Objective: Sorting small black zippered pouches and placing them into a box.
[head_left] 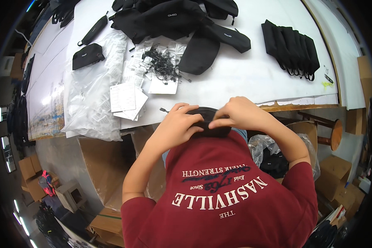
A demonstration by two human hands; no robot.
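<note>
At the table's near edge, close to my body, I hold a small black zip pouch (pixel 213 130). My left hand (pixel 180 125) is closed on its left side, with the fingers over the top edge. The thumb and fingers of my right hand (pixel 239 113) pinch its upper right part; what exactly they grip there is hidden. A zip puller (pixel 164 110) on a short cord sticks out left of my left hand. Just beyond, white printed cards (pixel 123 98) lie beside a tangle of black cord loops (pixel 160 62).
Black pouches (pixel 165 20) are heaped at the far middle. Clear plastic bags (pixel 89 99) lie at the left. A row of black pouches (pixel 291 47) is at the right, near small thread snips (pixel 328 78). Cardboard boxes (pixel 103 165) and a wooden stool (pixel 336 134) stand below the table.
</note>
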